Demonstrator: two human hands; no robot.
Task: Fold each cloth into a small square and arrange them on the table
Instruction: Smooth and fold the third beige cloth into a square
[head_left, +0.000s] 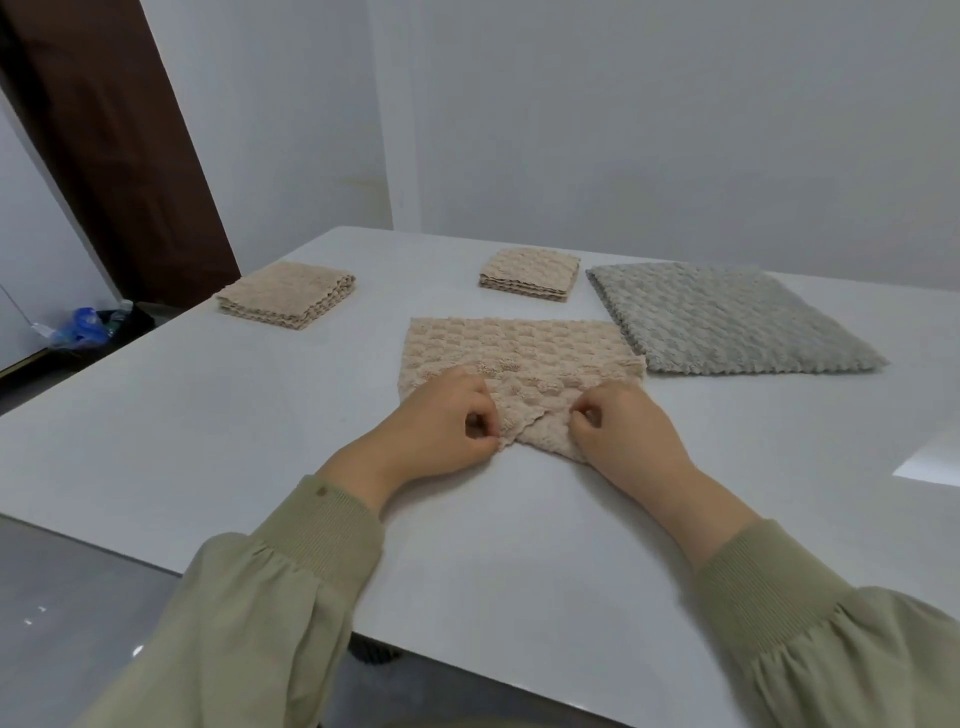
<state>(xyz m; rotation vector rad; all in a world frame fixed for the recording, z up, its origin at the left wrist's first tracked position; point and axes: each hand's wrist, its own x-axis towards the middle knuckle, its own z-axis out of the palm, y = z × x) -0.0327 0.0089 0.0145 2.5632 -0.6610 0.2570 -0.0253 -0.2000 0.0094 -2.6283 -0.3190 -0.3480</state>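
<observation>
A beige textured cloth (519, 353) lies in the middle of the white table (208, 405), its near edge drawn up into crossed corners. My left hand (441, 426) pinches the near left corner of it. My right hand (623, 426) pinches the near right corner. Two beige cloths sit folded into small squares: one at the far left (288, 293), one at the far centre (530, 273). A grey cloth (727, 317) lies spread flat at the right, just touching the beige cloth's far right corner.
The table's near edge runs diagonally across the lower left, with grey floor beyond it. A dark brown door (114, 145) and a blue bag (83, 325) on the floor stand at the far left. White walls close off the back.
</observation>
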